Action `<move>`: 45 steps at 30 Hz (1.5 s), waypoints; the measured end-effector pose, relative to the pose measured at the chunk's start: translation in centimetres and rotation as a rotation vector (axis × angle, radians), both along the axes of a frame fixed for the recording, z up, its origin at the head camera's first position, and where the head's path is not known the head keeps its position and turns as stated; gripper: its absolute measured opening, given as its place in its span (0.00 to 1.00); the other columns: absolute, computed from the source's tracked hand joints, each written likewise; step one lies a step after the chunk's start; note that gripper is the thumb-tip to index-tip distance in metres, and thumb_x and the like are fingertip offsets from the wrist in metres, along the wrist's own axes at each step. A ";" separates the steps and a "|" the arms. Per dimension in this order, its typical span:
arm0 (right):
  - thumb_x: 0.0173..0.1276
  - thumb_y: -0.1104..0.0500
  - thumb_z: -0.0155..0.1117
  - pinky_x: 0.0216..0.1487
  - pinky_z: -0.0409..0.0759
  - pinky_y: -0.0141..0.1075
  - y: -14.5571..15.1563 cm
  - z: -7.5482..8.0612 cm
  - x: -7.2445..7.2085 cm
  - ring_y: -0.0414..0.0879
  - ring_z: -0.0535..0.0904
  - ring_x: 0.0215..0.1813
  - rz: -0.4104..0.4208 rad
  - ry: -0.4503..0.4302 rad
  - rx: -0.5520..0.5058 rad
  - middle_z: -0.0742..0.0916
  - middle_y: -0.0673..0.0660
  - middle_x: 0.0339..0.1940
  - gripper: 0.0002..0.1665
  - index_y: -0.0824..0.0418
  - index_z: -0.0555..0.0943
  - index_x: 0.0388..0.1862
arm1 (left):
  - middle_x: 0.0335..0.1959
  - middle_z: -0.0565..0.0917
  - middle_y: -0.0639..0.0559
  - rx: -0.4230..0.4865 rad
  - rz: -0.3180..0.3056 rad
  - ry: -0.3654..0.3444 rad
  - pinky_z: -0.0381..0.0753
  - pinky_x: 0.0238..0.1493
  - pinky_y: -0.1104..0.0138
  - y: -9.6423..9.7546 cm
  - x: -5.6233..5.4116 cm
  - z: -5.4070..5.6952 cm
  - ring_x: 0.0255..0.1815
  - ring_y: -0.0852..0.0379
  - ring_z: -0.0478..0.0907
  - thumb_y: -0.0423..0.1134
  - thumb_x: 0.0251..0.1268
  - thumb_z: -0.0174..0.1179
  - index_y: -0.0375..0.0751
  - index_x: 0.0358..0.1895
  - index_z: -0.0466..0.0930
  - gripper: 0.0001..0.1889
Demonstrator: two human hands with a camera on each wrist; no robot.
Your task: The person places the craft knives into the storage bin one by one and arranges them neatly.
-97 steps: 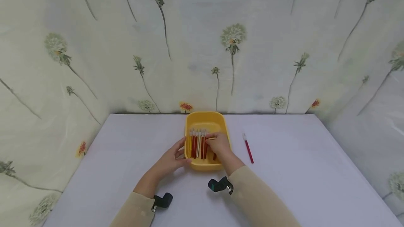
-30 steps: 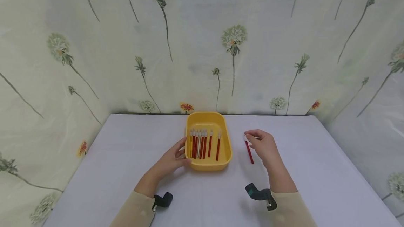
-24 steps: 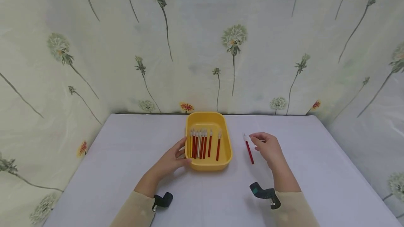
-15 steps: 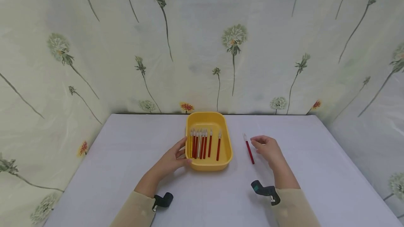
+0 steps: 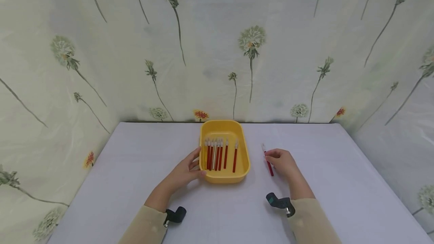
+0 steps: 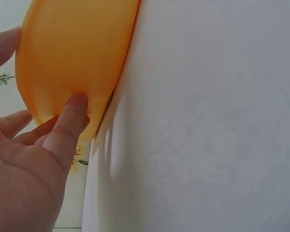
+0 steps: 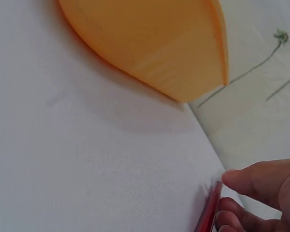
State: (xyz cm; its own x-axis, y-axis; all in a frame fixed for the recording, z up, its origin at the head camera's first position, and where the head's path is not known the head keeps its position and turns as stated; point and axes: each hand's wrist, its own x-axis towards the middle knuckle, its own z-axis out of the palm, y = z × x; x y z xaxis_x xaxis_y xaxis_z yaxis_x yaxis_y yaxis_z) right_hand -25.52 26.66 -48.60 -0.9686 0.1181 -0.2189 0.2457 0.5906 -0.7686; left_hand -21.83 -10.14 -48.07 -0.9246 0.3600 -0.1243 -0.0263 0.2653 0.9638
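Note:
My right hand pinches a slim red pen-like stick with a clear, pale tip, on the white table right of the yellow tray. In the right wrist view the thumb touches the red stick near its top, with curled fingers on its other side. My left hand holds the near left corner of the yellow tray, thumb at the rim. The left wrist view shows its fingertips against the tray's outer wall. Several similar sticks lie side by side in the tray, mostly red.
The white table reaches back to a wall covering printed with dandelions. Two sticks, a red one and another red one, lie a little apart at the tray's right. Black wrist cameras sit at both cuffs.
My right hand has left the tray, where a red stick now lies at the right, and moved to the stick on the table. It has just closed in and taken hold. The left hand stays.

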 end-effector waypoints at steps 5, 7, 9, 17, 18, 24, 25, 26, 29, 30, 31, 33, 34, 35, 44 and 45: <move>0.72 0.60 0.62 0.48 0.79 0.45 0.0 0.1 -0.1 0.54 0.78 0.48 0.017 0.001 0.040 0.85 0.62 0.47 0.12 0.64 0.83 0.50 | 0.80 0.56 0.48 0.009 -0.011 0.003 0.67 0.71 0.49 -0.1 0.0 0.0 0.76 0.45 0.63 0.47 0.59 0.73 0.52 0.81 0.49 0.51; 0.70 0.62 0.64 0.45 0.79 0.43 0.0 0.1 -0.2 0.54 0.78 0.46 0.017 -0.005 0.051 0.85 0.62 0.45 0.11 0.64 0.84 0.49 | 0.80 0.56 0.48 0.011 -0.012 0.002 0.67 0.71 0.49 -0.1 0.0 0.0 0.76 0.45 0.63 0.46 0.59 0.73 0.52 0.81 0.49 0.51; 0.68 0.62 0.66 0.42 0.79 0.40 0.1 0.1 -0.4 0.53 0.78 0.43 0.024 -0.004 0.069 0.85 0.61 0.43 0.11 0.64 0.84 0.48 | 0.80 0.56 0.48 0.011 -0.011 0.004 0.68 0.70 0.49 -0.1 0.0 0.0 0.75 0.45 0.63 0.46 0.59 0.73 0.52 0.81 0.50 0.51; 0.66 0.62 0.69 0.41 0.80 0.41 0.5 0.2 -0.9 0.51 0.81 0.41 0.035 -0.006 0.136 0.88 0.60 0.40 0.10 0.62 0.86 0.45 | 0.80 0.56 0.47 0.017 -0.017 0.008 0.67 0.70 0.49 -0.1 -0.1 0.0 0.75 0.44 0.63 0.45 0.60 0.73 0.52 0.81 0.50 0.50; 0.66 0.61 0.70 0.41 0.80 0.42 0.5 0.3 -0.9 0.51 0.81 0.41 0.035 -0.008 0.142 0.88 0.60 0.41 0.10 0.61 0.86 0.45 | 0.80 0.56 0.47 0.018 -0.016 0.006 0.67 0.71 0.49 -0.1 -0.1 0.0 0.75 0.44 0.63 0.45 0.60 0.73 0.52 0.81 0.50 0.50; 0.65 0.61 0.70 0.39 0.80 0.41 0.4 0.7 -0.7 0.50 0.81 0.40 0.035 -0.015 0.164 0.88 0.59 0.39 0.09 0.61 0.87 0.43 | 0.80 0.56 0.48 0.005 -0.006 -0.001 0.67 0.71 0.48 -0.1 -0.2 -0.1 0.75 0.44 0.63 0.46 0.59 0.73 0.52 0.81 0.50 0.51; 0.65 0.61 0.70 0.39 0.80 0.40 0.4 0.7 -0.7 0.50 0.81 0.39 0.032 -0.020 0.160 0.88 0.59 0.39 0.09 0.61 0.87 0.43 | 0.80 0.56 0.48 -0.001 -0.002 -0.002 0.67 0.71 0.48 0.0 -0.2 -0.1 0.75 0.44 0.63 0.47 0.59 0.73 0.53 0.81 0.50 0.51; 0.65 0.61 0.70 0.39 0.79 0.40 0.4 0.8 -0.7 0.50 0.80 0.39 0.031 -0.022 0.154 0.88 0.59 0.39 0.09 0.61 0.87 0.44 | 0.80 0.56 0.49 -0.004 0.001 -0.004 0.67 0.71 0.48 0.0 -0.1 -0.1 0.75 0.44 0.63 0.47 0.59 0.73 0.53 0.81 0.50 0.51; 0.66 0.61 0.70 0.38 0.78 0.39 0.7 0.8 -0.7 0.50 0.79 0.39 0.029 -0.030 0.129 0.88 0.59 0.39 0.11 0.62 0.87 0.46 | 0.80 0.56 0.49 -0.007 0.007 -0.011 0.67 0.71 0.49 0.0 -0.1 -0.1 0.76 0.45 0.62 0.47 0.58 0.73 0.54 0.81 0.49 0.51; 0.66 0.60 0.69 0.38 0.78 0.38 0.8 0.8 -0.7 0.50 0.79 0.39 0.027 -0.032 0.120 0.87 0.59 0.39 0.12 0.62 0.86 0.47 | 0.80 0.56 0.49 -0.002 0.006 -0.013 0.67 0.71 0.49 0.0 -0.1 0.0 0.76 0.44 0.63 0.47 0.59 0.73 0.53 0.81 0.49 0.51; 0.66 0.60 0.69 0.38 0.78 0.38 0.9 0.7 -0.6 0.50 0.79 0.39 0.029 -0.027 0.112 0.88 0.59 0.39 0.13 0.62 0.86 0.48 | 0.80 0.56 0.49 0.000 0.004 -0.015 0.67 0.70 0.49 0.0 -0.1 0.0 0.76 0.45 0.63 0.46 0.59 0.73 0.53 0.81 0.49 0.51; 0.66 0.60 0.69 0.39 0.78 0.38 1.0 0.7 -0.5 0.50 0.80 0.40 0.030 -0.024 0.096 0.88 0.60 0.41 0.15 0.62 0.86 0.50 | 0.80 0.56 0.49 0.005 0.001 -0.018 0.68 0.70 0.49 0.0 0.0 0.0 0.76 0.45 0.63 0.46 0.59 0.73 0.53 0.81 0.49 0.51; 0.66 0.59 0.69 0.39 0.79 0.38 1.1 0.8 -0.4 0.51 0.80 0.40 0.031 -0.024 0.086 0.88 0.61 0.42 0.15 0.63 0.86 0.50 | 0.80 0.55 0.49 0.007 0.000 -0.019 0.68 0.70 0.49 0.0 0.0 0.0 0.76 0.45 0.63 0.45 0.59 0.73 0.53 0.81 0.49 0.51; 0.66 0.59 0.69 0.40 0.79 0.39 1.1 0.8 -0.3 0.51 0.80 0.41 0.027 -0.028 0.077 0.87 0.61 0.43 0.16 0.62 0.86 0.51 | 0.81 0.55 0.49 0.006 0.000 -0.020 0.68 0.70 0.49 0.0 0.0 0.0 0.76 0.45 0.63 0.45 0.59 0.73 0.52 0.81 0.49 0.51; 0.70 0.56 0.67 0.48 0.84 0.38 0.8 2.1 0.9 0.48 0.82 0.45 -0.037 -0.070 -0.093 0.86 0.63 0.51 0.22 0.63 0.82 0.60 | 0.81 0.55 0.49 0.010 -0.006 -0.018 0.67 0.71 0.49 -0.1 -0.2 -0.2 0.76 0.46 0.62 0.46 0.59 0.73 0.53 0.82 0.49 0.51; 0.71 0.56 0.66 0.48 0.85 0.37 0.6 2.5 0.9 0.47 0.83 0.45 -0.044 -0.069 -0.130 0.86 0.63 0.51 0.22 0.63 0.81 0.61 | 0.81 0.55 0.49 0.011 -0.006 -0.019 0.67 0.71 0.50 -0.2 -0.3 -0.2 0.76 0.46 0.62 0.47 0.59 0.73 0.53 0.82 0.49 0.51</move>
State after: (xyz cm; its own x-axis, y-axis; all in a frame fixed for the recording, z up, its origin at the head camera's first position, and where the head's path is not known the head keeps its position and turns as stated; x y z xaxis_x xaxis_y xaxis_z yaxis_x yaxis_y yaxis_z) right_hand -24.60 27.31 -46.11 -0.9453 0.1260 -0.3008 0.3237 0.4752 -0.8182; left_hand -22.08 -10.30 -48.27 -0.9199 0.3673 -0.1376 -0.0426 0.2552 0.9659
